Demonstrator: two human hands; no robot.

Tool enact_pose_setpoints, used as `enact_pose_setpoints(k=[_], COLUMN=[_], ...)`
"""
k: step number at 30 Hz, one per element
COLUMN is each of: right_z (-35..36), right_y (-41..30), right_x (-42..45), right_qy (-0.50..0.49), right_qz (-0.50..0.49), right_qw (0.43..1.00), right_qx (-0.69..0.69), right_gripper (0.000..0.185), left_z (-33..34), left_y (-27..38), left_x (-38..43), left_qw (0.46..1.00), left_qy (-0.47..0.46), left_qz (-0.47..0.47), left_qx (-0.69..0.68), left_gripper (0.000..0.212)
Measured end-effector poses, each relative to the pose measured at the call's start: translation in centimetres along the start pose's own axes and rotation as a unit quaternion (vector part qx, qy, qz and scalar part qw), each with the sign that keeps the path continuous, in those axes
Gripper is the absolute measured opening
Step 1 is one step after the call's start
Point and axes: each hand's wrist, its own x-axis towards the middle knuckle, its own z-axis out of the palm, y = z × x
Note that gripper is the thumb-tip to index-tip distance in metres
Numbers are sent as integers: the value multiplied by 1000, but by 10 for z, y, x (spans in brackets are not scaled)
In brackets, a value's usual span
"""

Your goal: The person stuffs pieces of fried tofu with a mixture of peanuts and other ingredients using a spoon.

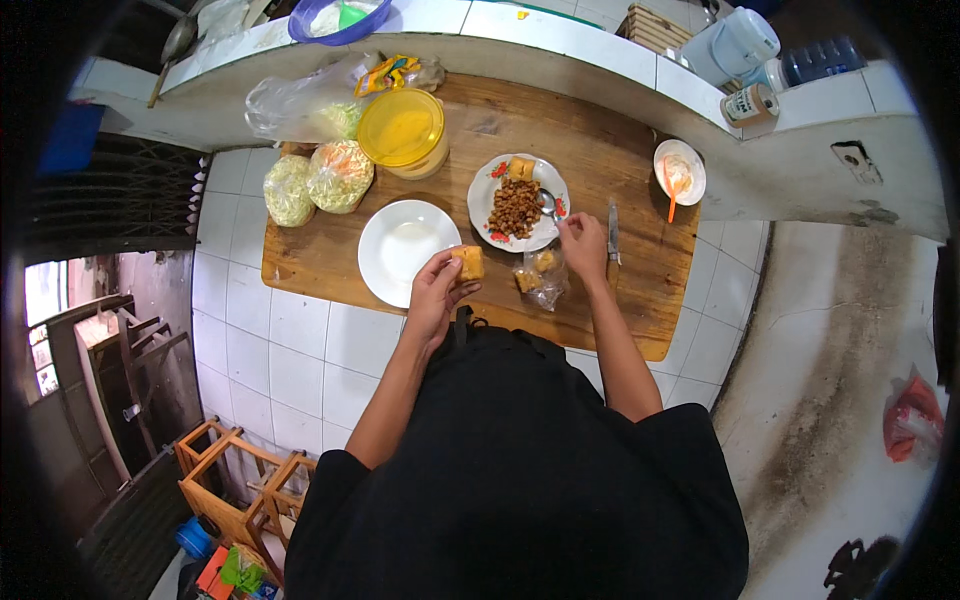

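Note:
My left hand (442,285) holds a golden-brown fried piece, perhaps tofu (469,262), near the right rim of a white plate (409,244). My right hand (583,240) is at the lower right rim of a flower-patterned plate (484,187), its fingertips close to the handle of a metal spoon (547,201). Whether it grips the spoon or the plastic cannot be made out. Brown diced filling (514,208) and another fried piece (521,168) lie on that plate. Below it, a clear plastic bag (551,289) contains more fried pieces. A knife (613,229) lies right of my right hand.
On the wooden table (600,157) stand a yellow-lidded tub (403,129), bags of shredded vegetables (341,176) and a white bowl (679,169) with an orange spoon. A tiled ledge (555,34) runs behind, bearing a purple basin (337,30), a jar (750,105) and large bottles.

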Motion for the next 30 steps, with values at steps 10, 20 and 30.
enact_pose_setpoints(k=[10, 20, 30], right_z=[-11, -10, -1], right_y=[2, -6, 5], right_x=[31, 38, 24], right_qy=[-67, 49, 45], right_qz=[145, 81, 120], right_qw=[986, 979, 955], right_qx=[-52, 183, 267], right_gripper=[26, 27, 33], left_z=[-1, 0, 2], left_y=[1, 2, 12], left_x=[5, 15, 18], left_qw=[997, 994, 993], left_qy=[50, 66, 60], left_qz=[37, 54, 49], left_qx=[-45, -62, -88], left_gripper=[28, 29, 29])
